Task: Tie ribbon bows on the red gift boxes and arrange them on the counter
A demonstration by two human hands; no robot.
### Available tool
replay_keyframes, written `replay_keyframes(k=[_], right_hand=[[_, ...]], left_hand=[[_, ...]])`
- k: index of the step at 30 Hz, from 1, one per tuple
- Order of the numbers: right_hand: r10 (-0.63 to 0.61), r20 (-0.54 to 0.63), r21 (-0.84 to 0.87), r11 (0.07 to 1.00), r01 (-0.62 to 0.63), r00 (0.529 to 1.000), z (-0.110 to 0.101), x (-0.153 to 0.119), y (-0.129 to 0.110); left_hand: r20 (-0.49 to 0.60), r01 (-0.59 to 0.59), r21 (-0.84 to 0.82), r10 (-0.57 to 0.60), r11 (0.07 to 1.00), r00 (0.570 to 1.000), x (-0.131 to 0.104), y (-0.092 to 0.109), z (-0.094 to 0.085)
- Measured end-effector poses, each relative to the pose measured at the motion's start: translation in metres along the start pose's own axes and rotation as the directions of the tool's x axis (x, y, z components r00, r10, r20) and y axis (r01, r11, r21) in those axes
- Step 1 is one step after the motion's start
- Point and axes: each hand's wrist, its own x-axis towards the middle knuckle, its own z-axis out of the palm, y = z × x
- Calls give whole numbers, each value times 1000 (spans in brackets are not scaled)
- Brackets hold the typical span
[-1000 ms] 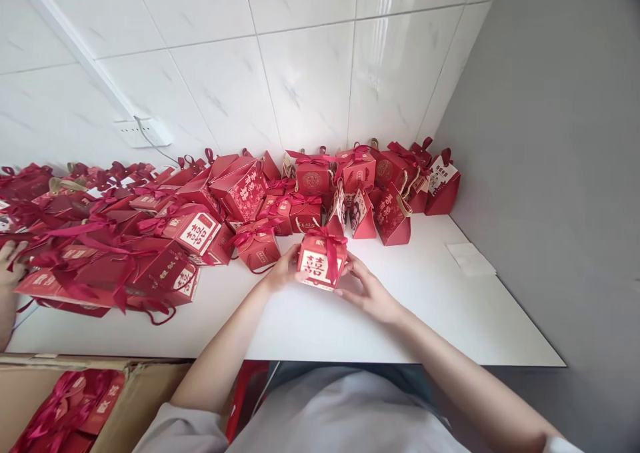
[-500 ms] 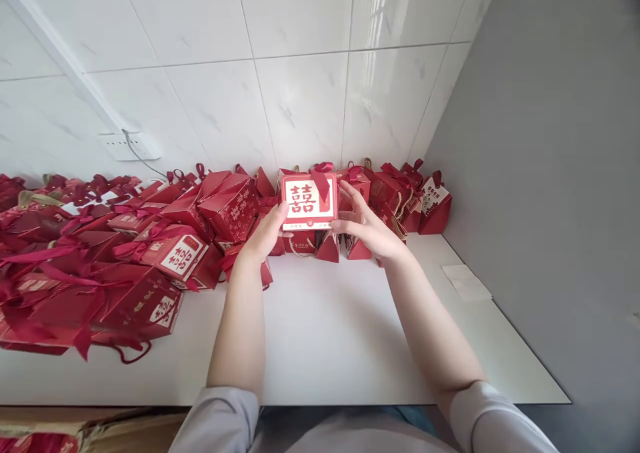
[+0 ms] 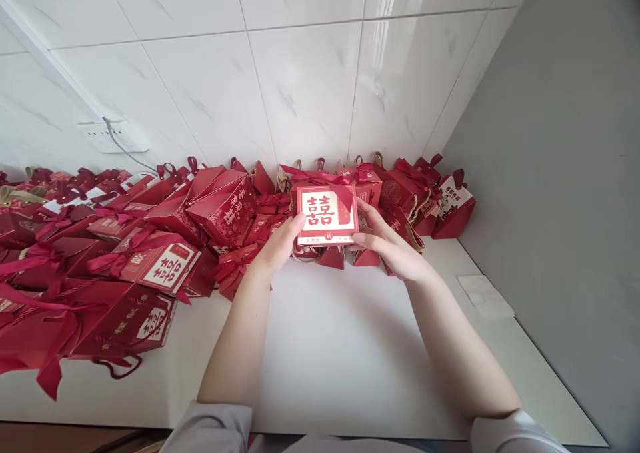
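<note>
A red gift box [image 3: 327,214] with a white label, red characters and a dark red ribbon bow on top is held up between both hands, above the white table [image 3: 345,346]. My left hand [image 3: 281,245] grips its left side, thumb on the front edge. On the right side, my right hand [image 3: 387,238] holds it with fingers at the side and lower right corner. Behind the box stand several red boxes with ribbons and rope handles, partly hidden by it.
Many red boxes with ribbons [image 3: 130,306] crowd the table's left side. A red box with a white front [image 3: 454,206] stands at the right end, near a grey partition [image 3: 560,193]. White paper [image 3: 485,296] lies by the partition. A socket [image 3: 113,137] is on the tiled wall.
The view has shifted and come a little closer. The held box and both hands appear slightly lower and further right, and the box's front now faces the camera with its bow spread on top.
</note>
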Motion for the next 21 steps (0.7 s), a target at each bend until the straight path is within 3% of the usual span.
replay_keyframes(k=[2,3,4,6,7,8,9,11,13,17,21], right_hand=[[-66,-65,-74,995,62,996,3,0,-2],[-114,-152,-113,989,97,982,6,1,-2],[-167,-273,-152,980,128,948,9,2,-1],[-248,-515,-199,966,167,820,16,5,1],[-260,-582,-187,965,184,771,18,6,2],[-248,-595,-146,969,200,765,20,7,3],[-217,-551,-75,975,211,806,22,7,4],[-142,-349,118,974,193,926,25,5,2],[-93,-158,282,950,136,983,27,1,-2],[-33,-80,405,912,63,996,31,-5,-13],[34,-144,388,921,25,989,27,-5,-18]], left_hand=[[30,-2,-131,6,991,1000,-2,6,4],[41,-12,-204,21,979,999,-3,9,6],[58,-16,-273,33,962,998,-4,12,9],[135,21,-389,35,921,990,-5,15,16],[185,57,-431,26,901,982,-5,16,20],[230,91,-466,21,880,973,-4,15,24],[263,117,-500,21,858,965,-4,14,28],[297,147,-556,30,818,954,-3,11,34],[298,145,-602,52,786,953,-2,8,37],[242,77,-592,85,802,967,-2,3,35],[116,-2,-367,48,930,992,-4,3,27]])
